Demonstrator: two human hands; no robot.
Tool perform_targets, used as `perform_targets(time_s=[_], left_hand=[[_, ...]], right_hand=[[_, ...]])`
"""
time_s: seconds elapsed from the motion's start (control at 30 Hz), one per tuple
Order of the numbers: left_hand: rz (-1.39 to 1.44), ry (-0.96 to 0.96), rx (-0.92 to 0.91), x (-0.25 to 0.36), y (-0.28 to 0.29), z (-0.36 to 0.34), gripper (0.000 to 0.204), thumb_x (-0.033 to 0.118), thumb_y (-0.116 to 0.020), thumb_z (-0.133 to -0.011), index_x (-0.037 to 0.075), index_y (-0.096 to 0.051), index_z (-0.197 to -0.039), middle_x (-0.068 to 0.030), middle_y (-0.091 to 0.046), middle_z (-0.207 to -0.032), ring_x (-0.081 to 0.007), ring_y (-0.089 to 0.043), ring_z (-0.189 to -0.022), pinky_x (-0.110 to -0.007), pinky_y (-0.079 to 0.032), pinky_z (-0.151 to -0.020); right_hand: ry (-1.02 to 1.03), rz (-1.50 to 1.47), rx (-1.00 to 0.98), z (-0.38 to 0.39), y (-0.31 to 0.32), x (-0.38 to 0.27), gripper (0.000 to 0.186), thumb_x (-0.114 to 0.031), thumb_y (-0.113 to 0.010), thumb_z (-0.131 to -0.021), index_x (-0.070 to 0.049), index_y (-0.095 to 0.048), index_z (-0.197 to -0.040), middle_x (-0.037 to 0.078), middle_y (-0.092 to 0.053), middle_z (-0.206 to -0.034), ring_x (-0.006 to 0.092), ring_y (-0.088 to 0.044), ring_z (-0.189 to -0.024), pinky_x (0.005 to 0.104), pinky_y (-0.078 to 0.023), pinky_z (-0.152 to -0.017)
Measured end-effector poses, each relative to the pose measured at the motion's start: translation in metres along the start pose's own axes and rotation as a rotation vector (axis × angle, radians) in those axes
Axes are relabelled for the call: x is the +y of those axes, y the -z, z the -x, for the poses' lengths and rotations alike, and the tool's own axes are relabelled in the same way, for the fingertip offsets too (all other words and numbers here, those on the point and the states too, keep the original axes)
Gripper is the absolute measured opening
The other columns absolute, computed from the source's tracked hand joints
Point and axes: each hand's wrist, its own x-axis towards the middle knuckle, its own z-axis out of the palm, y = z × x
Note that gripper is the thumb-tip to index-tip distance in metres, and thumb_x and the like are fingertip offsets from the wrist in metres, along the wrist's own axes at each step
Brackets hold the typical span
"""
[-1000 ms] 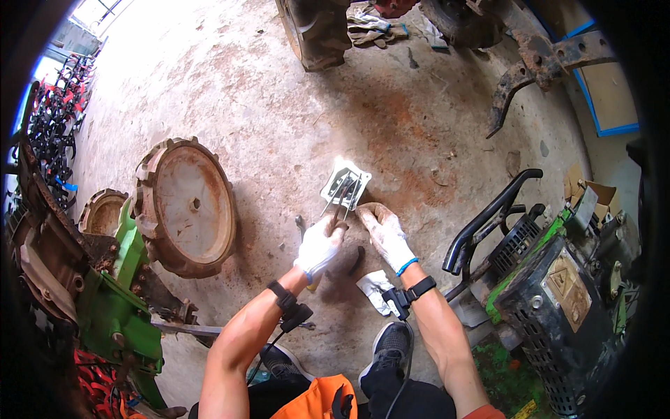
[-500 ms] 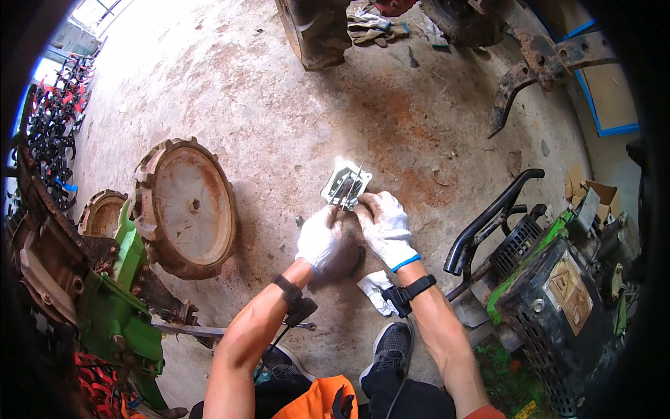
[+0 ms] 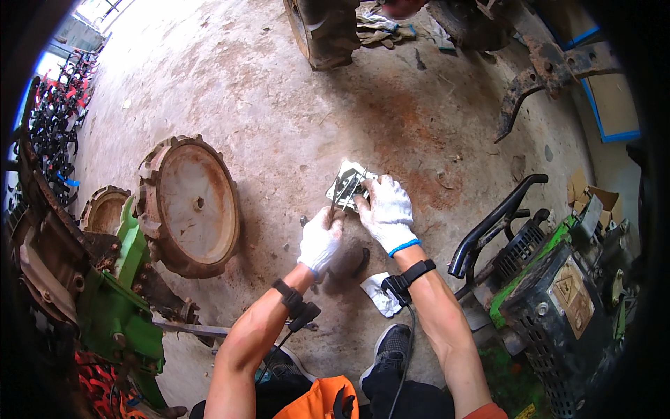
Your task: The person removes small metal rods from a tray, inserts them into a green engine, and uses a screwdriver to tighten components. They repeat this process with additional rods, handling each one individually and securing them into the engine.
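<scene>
My left hand (image 3: 319, 239), in a white glove, is closed on thin, long metal pieces (image 3: 337, 190) that cross a pale square metal part (image 3: 347, 170) with rounded corners. My right hand (image 3: 384, 213), gloved the same way, has its fingers bent and pressed on that part's right side; their tips are partly hidden among the metal. A small metal tool (image 3: 304, 220) lies on the floor just left of my left hand, mostly too small to make out. Below my right hand lies a white cloth or glove (image 3: 380, 300).
Rusty treaded wheels (image 3: 195, 199) and green machinery (image 3: 118, 321) stand at left, beside piled black and red blades (image 3: 59, 119). A black-and-green machine (image 3: 541, 300) with a tubular bar is at right. A large tyre (image 3: 324, 35), dirty gloves (image 3: 380, 28) and rusty brackets (image 3: 544, 70) are beyond.
My right hand has moved up from the part's lower corner to its right side, over the metal. My left hand keeps its grip. The view has shifted slightly.
</scene>
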Motion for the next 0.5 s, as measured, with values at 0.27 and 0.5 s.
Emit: perform_targets(time_s=[0.27, 0.5], left_hand=[[0.127, 0.098, -0.022, -0.003, -0.005, 0.005, 0.024, 0.022, -0.064, -0.111, 0.004, -0.073, -0.125, -0.002, -0.069, -0.093, -0.0089, -0.062, -0.068, -0.028, -0.056, -0.056], [0.243, 0.123, -0.042, -0.008, -0.017, 0.008, 0.024, 0.018, -0.062, -0.11, 0.003, -0.074, -0.125, -0.0027, -0.071, -0.097, -0.0091, -0.064, -0.074, -0.027, -0.056, -0.062]], right_hand=[[-0.113, -0.013, 0.009, -0.013, -0.014, 0.009, 0.032, -0.03, -0.076, -0.097, -0.015, -0.074, -0.126, 0.018, -0.068, -0.123, 0.0396, -0.07, -0.116, 0.0528, -0.059, -0.098], [-0.34, -0.269, 0.047, -0.015, -0.02, 0.004, 0.037, -0.026, -0.076, -0.1, -0.015, -0.069, -0.134, 0.014, -0.076, -0.119, 0.0352, -0.076, -0.109, 0.049, -0.06, -0.096]])
